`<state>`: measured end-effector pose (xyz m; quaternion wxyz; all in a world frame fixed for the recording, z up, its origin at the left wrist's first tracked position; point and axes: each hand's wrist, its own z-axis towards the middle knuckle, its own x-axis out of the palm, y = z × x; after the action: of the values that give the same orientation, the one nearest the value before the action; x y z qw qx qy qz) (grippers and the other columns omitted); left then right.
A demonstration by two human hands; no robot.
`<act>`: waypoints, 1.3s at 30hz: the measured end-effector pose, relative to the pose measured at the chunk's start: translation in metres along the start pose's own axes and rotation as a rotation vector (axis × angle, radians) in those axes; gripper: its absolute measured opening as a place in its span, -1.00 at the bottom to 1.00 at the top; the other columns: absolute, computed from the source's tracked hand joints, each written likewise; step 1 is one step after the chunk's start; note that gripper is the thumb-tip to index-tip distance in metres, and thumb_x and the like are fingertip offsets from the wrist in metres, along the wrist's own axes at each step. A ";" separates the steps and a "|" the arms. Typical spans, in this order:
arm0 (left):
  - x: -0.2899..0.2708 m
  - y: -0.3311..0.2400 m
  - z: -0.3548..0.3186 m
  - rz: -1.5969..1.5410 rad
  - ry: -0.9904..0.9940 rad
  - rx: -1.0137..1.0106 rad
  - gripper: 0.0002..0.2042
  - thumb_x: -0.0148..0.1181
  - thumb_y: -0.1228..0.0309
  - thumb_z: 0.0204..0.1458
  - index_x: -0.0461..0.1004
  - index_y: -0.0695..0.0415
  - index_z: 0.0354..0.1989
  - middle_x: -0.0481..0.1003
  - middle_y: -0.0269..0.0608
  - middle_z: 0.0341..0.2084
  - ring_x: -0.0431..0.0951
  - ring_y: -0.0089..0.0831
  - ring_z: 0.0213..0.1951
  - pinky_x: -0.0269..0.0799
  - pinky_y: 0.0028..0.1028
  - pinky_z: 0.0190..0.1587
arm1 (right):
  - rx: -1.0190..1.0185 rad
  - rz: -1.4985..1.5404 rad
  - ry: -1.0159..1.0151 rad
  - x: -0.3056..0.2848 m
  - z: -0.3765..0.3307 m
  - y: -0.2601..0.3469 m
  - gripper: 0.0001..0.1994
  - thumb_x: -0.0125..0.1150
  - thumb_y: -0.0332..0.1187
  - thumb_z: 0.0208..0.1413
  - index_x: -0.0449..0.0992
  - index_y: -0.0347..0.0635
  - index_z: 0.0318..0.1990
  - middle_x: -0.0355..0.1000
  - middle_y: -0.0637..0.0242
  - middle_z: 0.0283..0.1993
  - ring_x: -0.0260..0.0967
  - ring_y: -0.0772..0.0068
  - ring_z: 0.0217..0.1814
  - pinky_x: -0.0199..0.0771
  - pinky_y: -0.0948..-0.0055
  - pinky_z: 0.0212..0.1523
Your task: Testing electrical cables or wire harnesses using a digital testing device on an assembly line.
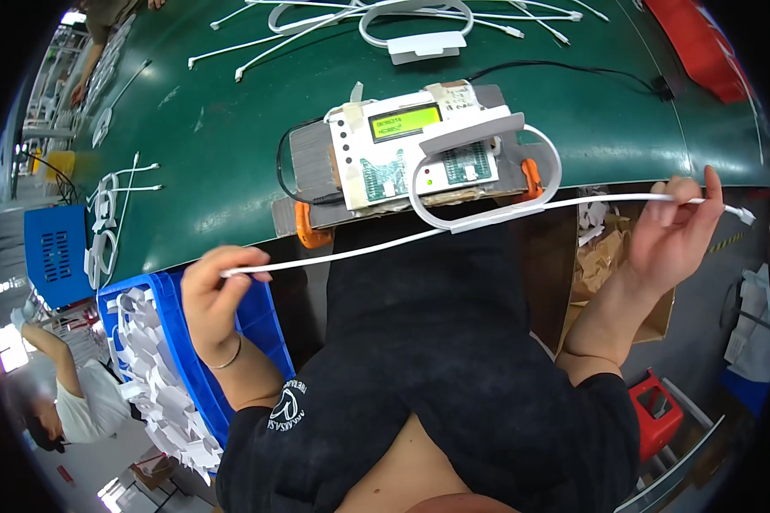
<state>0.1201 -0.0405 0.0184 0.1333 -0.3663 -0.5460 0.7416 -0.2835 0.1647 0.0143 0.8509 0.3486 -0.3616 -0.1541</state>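
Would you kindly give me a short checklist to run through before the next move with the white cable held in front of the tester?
1. Left hand grips one end of the white cable: ok, fingers closed round it.
2. Right hand holds the other end: ok, pinched just behind the connector.
3. Cable stretched free of kinks between the hands: ok, it runs nearly straight.
4. Cable clear of the tester box: cannot tell, it crosses the white looped cable at the box's front edge.
5. Tester display lit: ok, the green screen glows.
6. Connector undamaged: cannot tell, too small.
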 end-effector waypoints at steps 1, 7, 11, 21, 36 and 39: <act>0.005 0.001 0.002 -0.127 -0.148 -0.046 -0.78 0.07 0.61 -0.05 0.44 0.37 -0.19 0.50 -0.09 -0.44 0.53 -0.39 -0.44 0.43 -0.53 -0.34 | -0.090 -0.176 0.021 0.001 -0.006 -0.005 -0.62 -0.22 -0.22 0.31 0.27 -0.37 0.05 0.37 0.26 -0.47 0.04 0.61 -0.62 0.10 0.62 -0.58; 0.015 -0.005 0.026 -1.307 -0.035 0.202 -0.63 0.29 0.38 -0.03 0.29 0.11 -0.08 0.43 -0.42 -0.57 0.29 -0.71 -0.59 0.06 -0.60 -0.43 | 0.101 -0.307 0.218 0.009 -0.036 -0.007 -0.66 -0.08 -0.39 0.24 0.27 -0.39 0.11 0.41 0.17 -0.30 0.16 0.66 -0.58 0.19 0.68 -0.55; 0.027 -0.003 0.037 -1.356 0.202 0.297 -0.76 0.34 0.31 -0.07 0.33 0.02 -0.46 0.41 -0.50 -0.72 0.23 -0.70 -0.66 0.03 -0.58 -0.50 | 0.005 -0.084 0.152 0.018 -0.031 -0.011 -0.51 -0.09 -0.36 0.25 -0.02 -0.37 0.26 0.37 0.15 -0.29 0.15 0.63 -0.60 0.23 0.64 -0.56; 0.050 -0.016 0.046 -0.093 0.651 0.145 -0.77 0.35 0.32 -0.15 0.50 0.25 -0.55 0.45 -0.18 -0.72 0.42 -0.37 -0.69 0.26 -0.48 -0.61 | -0.002 -0.019 0.111 0.009 -0.015 -0.003 -0.54 -0.14 -0.18 0.28 0.20 -0.40 0.16 0.33 0.34 -0.45 0.01 0.72 -0.64 0.00 0.67 -0.58; 0.111 -0.017 0.053 0.699 0.035 0.361 -0.90 0.28 0.46 -0.16 0.49 0.17 -0.53 0.47 -0.25 -0.62 0.45 -0.31 -0.55 0.30 -0.38 -0.49 | 1.024 -0.120 0.314 0.065 -0.073 -0.070 -0.63 -0.13 -0.20 0.25 0.37 -0.22 -0.54 0.21 0.41 -0.78 0.03 0.68 -0.80 -0.02 0.67 -0.76; 0.113 -0.018 0.054 0.722 0.020 0.364 -0.90 0.29 0.45 -0.16 0.49 0.17 -0.52 0.47 -0.26 -0.62 0.44 -0.31 -0.56 0.29 -0.39 -0.51 | 1.059 -0.087 0.238 0.065 -0.069 -0.074 -0.63 -0.12 -0.19 0.25 0.36 -0.21 -0.54 0.20 0.42 -0.78 0.00 0.68 -0.82 -0.04 0.66 -0.78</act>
<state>0.0003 -0.0049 -0.0034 -0.0678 -0.5120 -0.2408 0.8217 -0.1893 0.1119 -0.0384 0.5867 0.7592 -0.2763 0.0546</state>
